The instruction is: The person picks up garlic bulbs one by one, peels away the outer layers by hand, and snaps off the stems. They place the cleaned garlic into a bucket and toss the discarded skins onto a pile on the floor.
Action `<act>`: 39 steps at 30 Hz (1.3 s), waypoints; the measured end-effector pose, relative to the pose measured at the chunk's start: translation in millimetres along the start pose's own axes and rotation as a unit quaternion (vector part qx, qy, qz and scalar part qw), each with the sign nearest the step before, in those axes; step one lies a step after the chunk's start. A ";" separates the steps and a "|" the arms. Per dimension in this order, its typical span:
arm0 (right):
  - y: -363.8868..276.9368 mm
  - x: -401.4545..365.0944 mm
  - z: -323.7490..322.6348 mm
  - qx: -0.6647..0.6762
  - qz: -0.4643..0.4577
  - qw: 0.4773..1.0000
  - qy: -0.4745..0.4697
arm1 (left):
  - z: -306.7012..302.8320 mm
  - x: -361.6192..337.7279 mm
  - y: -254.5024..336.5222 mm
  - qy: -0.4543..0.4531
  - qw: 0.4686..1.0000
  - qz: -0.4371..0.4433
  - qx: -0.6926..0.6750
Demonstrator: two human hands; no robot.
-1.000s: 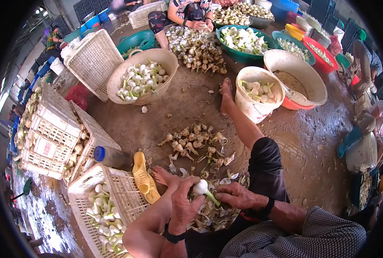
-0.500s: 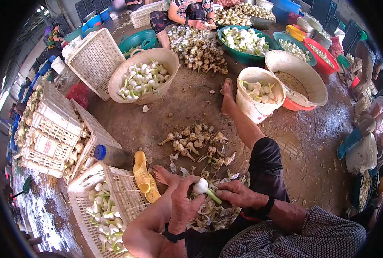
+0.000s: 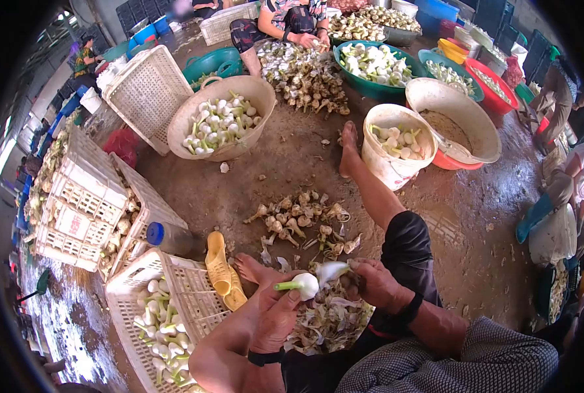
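Note:
In my left hand [image 3: 276, 322] is a white garlic bulb [image 3: 307, 286], its short green stem pointing left between thumb and fingers. My right hand [image 3: 382, 285] pinches a pale, filmy garlic skin [image 3: 332, 270] just to the right of the bulb. Beneath both hands, a heap of papery peelings [image 3: 328, 321] covers the floor between my legs. Unpeeled garlic bulbs [image 3: 295, 216] with roots lie in a loose pile beyond my hands. At lower left, a white plastic crate [image 3: 123, 298] contains peeled bulbs with green stems.
Yellow slippers [image 3: 218, 265] and a blue-lidded jar [image 3: 174, 237] stand beside the crate. Ahead are a beige basin [image 3: 256, 131] and a white bucket [image 3: 397, 171], both with garlic. Another person [image 3: 293, 16] sits at the back by a garlic heap. Stacked crates [image 3: 82, 190] stand left.
The bulb has turned from stem right to stem left in my left hand. My right hand has let go of the stem, moved slightly up and right, and now holds loose skin.

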State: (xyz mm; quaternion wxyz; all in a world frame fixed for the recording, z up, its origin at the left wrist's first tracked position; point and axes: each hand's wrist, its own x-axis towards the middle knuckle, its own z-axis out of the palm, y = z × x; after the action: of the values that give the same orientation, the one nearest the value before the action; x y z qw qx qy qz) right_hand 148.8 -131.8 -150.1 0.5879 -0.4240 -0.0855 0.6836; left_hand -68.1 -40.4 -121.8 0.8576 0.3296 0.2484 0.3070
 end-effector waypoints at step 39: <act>-192.6 26.0 -16.4 -0.180 -0.201 0.963 0.023 | 25.9 4.2 23.6 0.000 0.868 0.051 0.495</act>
State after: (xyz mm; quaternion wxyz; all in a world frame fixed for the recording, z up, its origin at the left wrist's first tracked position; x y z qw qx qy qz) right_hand 302.1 -58.5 -54.3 0.6287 -0.5127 -0.2772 0.5148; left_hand -57.5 -34.2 -88.7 0.5652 0.7229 0.3505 0.1874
